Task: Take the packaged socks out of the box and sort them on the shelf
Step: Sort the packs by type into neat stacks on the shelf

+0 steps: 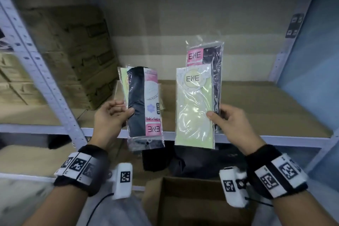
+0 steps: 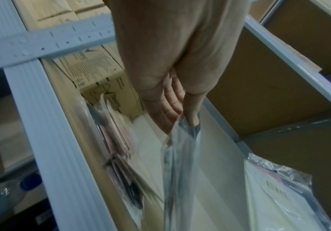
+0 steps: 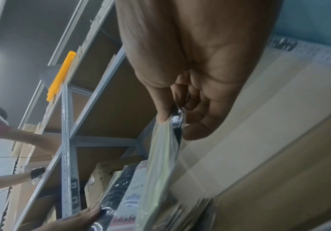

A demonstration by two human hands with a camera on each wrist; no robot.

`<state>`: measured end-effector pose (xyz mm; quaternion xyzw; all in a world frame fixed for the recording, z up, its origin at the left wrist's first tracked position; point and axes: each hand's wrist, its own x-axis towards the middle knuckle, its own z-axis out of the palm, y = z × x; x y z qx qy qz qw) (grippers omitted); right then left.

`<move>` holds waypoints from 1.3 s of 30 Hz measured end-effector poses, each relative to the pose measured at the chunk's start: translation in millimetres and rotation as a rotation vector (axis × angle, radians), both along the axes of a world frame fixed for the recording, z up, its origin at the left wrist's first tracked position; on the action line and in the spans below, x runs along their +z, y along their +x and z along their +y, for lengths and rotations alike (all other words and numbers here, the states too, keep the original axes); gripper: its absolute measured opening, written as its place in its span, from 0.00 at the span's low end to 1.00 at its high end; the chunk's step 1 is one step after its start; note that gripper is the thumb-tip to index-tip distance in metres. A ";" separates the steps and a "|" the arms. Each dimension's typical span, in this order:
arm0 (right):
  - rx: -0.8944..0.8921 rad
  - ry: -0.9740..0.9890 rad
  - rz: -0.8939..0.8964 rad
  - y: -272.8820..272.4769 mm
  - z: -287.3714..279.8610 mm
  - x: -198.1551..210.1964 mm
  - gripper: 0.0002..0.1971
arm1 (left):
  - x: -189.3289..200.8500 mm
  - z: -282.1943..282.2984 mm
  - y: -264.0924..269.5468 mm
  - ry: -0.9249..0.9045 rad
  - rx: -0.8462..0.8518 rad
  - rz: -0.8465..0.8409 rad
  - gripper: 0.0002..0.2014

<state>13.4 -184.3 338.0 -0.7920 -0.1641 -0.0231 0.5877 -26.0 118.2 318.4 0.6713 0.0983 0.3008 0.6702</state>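
My left hand pinches a packet of black socks with a pink ENE label, held upside down, and a pale green packet peeks out behind it. My right hand grips a pale green sock packet in front and a black packet with a pink label behind it. Both pairs are held upright in front of the shelf board. In the wrist views the left thumb and fingers clamp clear plastic, and the right fingers clamp the packet edges. An open cardboard box sits below.
Stacked brown cartons fill the shelf's left side. Grey metal uprights frame the bay, and a blue wall stands at right. Dark bags lie on the lower shelf. Another person's arms reach in at far left.
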 end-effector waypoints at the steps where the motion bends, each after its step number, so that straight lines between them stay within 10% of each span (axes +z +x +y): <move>1: 0.004 -0.011 0.007 6.8 12.6 0.4 0.06 | 1.8 8.6 1.2 0.008 0.017 0.005 0.12; 17: 0.060 -0.142 0.185 117.9 158.5 -5.1 0.10 | -0.9 94.4 78.8 -0.110 0.095 0.228 0.14; 39: 0.086 -0.321 0.258 131.8 177.6 -24.2 0.06 | -35.0 114.3 78.4 0.317 0.214 0.482 0.19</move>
